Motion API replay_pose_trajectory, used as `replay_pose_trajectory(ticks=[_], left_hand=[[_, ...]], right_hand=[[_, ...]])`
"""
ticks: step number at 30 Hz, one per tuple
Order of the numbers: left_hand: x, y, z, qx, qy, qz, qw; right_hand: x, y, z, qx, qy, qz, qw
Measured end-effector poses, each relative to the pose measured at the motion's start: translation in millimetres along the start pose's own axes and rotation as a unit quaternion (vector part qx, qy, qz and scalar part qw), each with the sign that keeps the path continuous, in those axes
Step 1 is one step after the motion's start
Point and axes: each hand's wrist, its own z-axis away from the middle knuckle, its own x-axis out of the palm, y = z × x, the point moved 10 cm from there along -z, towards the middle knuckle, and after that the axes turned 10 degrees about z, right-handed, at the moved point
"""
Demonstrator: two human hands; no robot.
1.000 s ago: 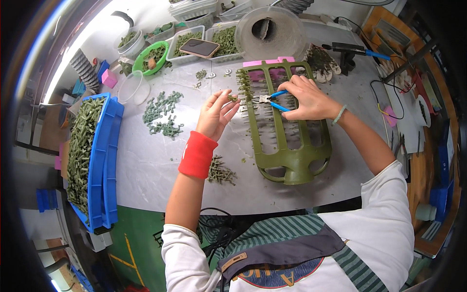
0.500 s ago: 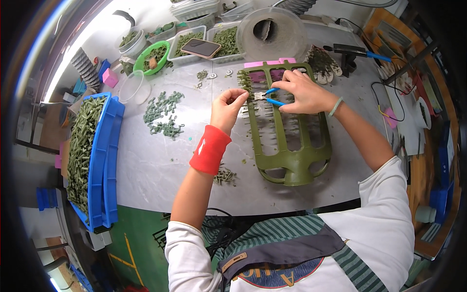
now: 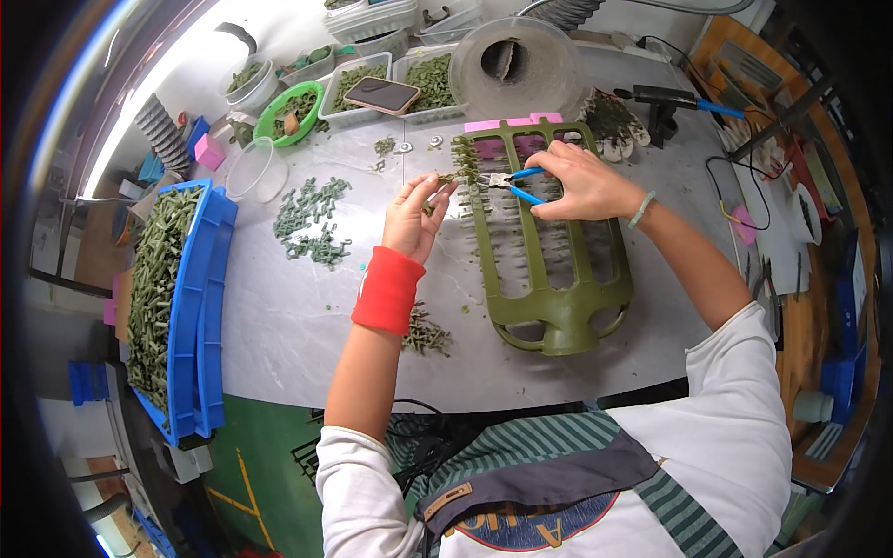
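An olive-green frame with long bars (image 3: 569,302) lies on the grey table, small green pieces (image 3: 465,158) in a row along its left bar. My right hand (image 3: 595,191) is closed round the blue handles of small pliers (image 3: 499,180), whose jaws are at that left bar. Just left of the bar, my left hand (image 3: 409,223) pinches a small green piece between thumb and fingertips; another bit shows in the curl of its fingers. A red wristband (image 3: 389,290) is on my left wrist. Whether the plier jaws touch a piece is too small to tell.
Loose blue-green pieces (image 3: 312,214) lie left of my left hand, and an olive pile (image 3: 426,333) lies below it. Blue trays (image 3: 206,307) of green pieces stand at the left edge. Behind are filled tubs, a phone (image 3: 381,94), a clear round container (image 3: 549,79) and a glove (image 3: 619,126).
My left hand has drawn back leftward from the frame's bar, and its fingers have turned so that a small green piece shows. The right hand and pliers have barely moved.
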Motion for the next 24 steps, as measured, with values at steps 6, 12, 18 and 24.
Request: replay_pose_trajectory(ticks=[6,12,18,24], left_hand=[[8,-7,-2,-0.021,0.012,-0.056,0.998],[19,-8,-10,0.011,-0.014,-0.199,0.980],[25,-1,-15,0.065,-0.006,-0.330,0.942],[15,16,-11,0.099,0.018,-0.330,0.939]], right_hand=[[3,-2,-7,0.006,0.020,0.022,1.000],[0,-12,-19,-0.035,-0.019,0.073,0.997],[4,-14,-29,-0.051,-0.105,0.068,0.991],[4,-19,-31,-0.067,-0.062,0.016,0.996]])
